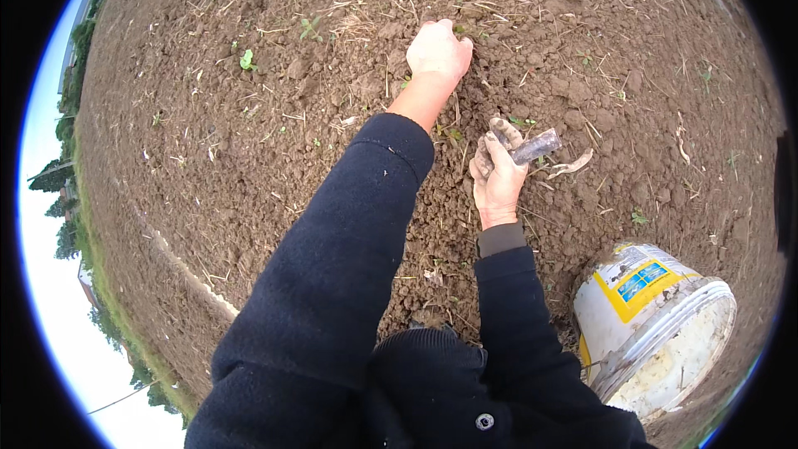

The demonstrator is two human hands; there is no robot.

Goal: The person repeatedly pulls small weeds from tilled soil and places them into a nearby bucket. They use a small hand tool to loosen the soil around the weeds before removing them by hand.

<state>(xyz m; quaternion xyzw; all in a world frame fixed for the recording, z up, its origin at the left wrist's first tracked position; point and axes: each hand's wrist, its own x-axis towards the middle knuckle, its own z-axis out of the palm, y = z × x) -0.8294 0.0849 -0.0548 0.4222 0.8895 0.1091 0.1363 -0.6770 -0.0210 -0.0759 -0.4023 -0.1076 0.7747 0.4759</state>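
My left hand (439, 51) reaches out to the loose brown soil (349, 181), back of the hand up, fingers curled. Its fingertips and anything between them are hidden. Nearer to me, my muddy right hand (497, 171) is closed around a short, dark, cylindrical tool handle (537, 146), worn and soil-stained. The tool's other end is out of sight behind the fingers. Small green leaves (522, 121) show just beyond the right hand. A pale, curved dry piece of plant (573, 164) lies on the ground to its right.
A dirty white plastic bucket (601, 302) with a yellow-and-blue label stands on the soil at lower right. Small green seedlings (248, 60) and dry straw (355, 28) are scattered over the clods. Grass (100, 268) borders the field at far left.
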